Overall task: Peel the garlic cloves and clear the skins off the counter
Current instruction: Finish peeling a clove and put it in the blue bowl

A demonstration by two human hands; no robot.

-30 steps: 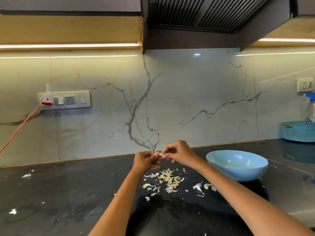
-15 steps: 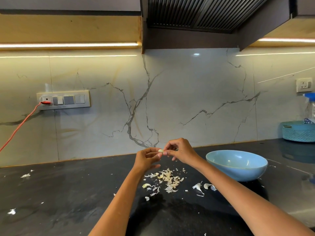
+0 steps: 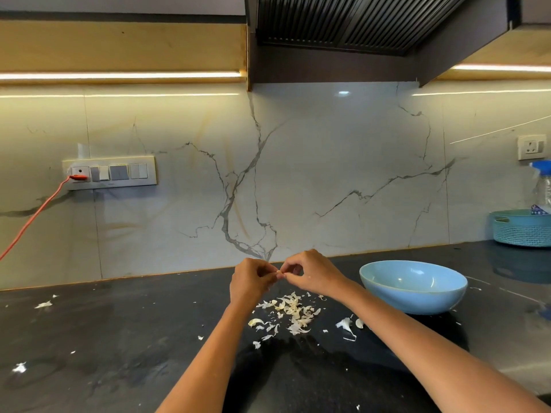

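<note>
A small pale garlic clove (image 3: 279, 274) is pinched between the fingertips of my left hand (image 3: 252, 280) and my right hand (image 3: 310, 272), held above the dark counter (image 3: 119, 338). The clove is mostly hidden by my fingers. Right below my hands lies a heap of white garlic skins (image 3: 290, 312). A loose clove with skin (image 3: 346, 324) lies on the counter under my right forearm. To the right stands a light blue bowl (image 3: 413, 286); what it holds is hidden from this angle.
Stray skin bits (image 3: 43, 304) lie at the counter's left side, with another scrap (image 3: 19, 368) nearer the front. A teal basket (image 3: 521, 229) with a spray bottle (image 3: 544, 186) stands at the back right. An orange cable (image 3: 32, 217) hangs from the wall socket.
My fingertips have closed tighter round the clove, so less of it shows. Both hands stay in the same spot above the skins.
</note>
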